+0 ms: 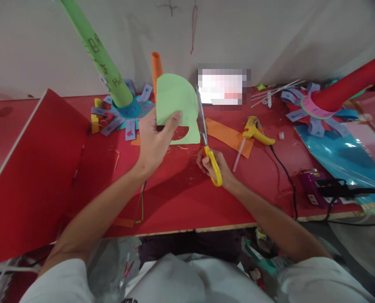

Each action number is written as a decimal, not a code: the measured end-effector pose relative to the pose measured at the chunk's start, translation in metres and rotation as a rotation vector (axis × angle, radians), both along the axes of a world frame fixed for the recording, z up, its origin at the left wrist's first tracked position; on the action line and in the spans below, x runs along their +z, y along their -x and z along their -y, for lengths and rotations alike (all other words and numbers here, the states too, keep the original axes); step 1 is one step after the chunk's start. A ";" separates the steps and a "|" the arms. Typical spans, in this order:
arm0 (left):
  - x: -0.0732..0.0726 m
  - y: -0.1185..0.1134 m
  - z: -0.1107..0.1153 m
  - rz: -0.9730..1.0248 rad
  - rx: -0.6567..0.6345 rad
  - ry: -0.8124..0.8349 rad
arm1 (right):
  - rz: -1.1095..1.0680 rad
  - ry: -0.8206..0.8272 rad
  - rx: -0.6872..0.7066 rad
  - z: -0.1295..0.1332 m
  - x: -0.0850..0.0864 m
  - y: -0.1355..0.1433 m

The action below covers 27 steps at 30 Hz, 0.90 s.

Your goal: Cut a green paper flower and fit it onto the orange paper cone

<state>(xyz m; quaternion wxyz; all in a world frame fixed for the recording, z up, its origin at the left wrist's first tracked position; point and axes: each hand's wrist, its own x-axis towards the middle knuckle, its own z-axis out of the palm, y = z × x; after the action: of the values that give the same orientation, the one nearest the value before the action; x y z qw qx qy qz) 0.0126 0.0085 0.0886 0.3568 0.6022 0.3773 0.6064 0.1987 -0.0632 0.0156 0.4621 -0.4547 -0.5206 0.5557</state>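
Note:
My left hand pinches a light green sheet, its thumb flat on the near face. The sheet has a rounded top and a curved cut-out near its lower edge. In my right hand are scissors with yellow handles, pointing up and away from me. The blades run along the sheet's right edge; whether they are parted I cannot make out. Behind the sheet rises an orange rolled tube, partly hidden. An orange strip lies to the right of the scissors.
A yellow glue gun with a black cord lies at the right. Decorated green and red tubes stand on either side. A red panel rises at the left; a blurred bright screen is at the back.

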 end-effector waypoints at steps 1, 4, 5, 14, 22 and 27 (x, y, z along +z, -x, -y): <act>0.001 0.000 0.000 0.004 0.001 0.001 | 0.008 -0.004 0.000 0.000 0.000 0.000; 0.003 0.000 0.000 0.016 0.011 -0.005 | 0.021 -0.006 0.007 0.001 -0.002 -0.001; 0.004 0.001 0.000 0.019 0.014 -0.009 | 0.018 -0.003 0.008 0.001 -0.003 -0.001; 0.007 0.000 0.003 -0.066 -0.018 -0.028 | 0.018 -0.039 0.016 -0.001 -0.004 0.002; 0.009 0.001 0.001 -0.016 -0.014 -0.024 | -0.034 -0.007 0.003 -0.001 0.000 0.000; 0.008 0.002 0.001 -0.002 -0.027 -0.019 | -0.020 -0.017 -0.007 -0.001 -0.001 -0.001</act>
<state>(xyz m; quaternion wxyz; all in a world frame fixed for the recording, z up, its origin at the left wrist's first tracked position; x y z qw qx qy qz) 0.0109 0.0074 0.0968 0.3590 0.6112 0.3638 0.6043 0.1999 -0.0625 0.0145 0.4729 -0.4470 -0.5191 0.5542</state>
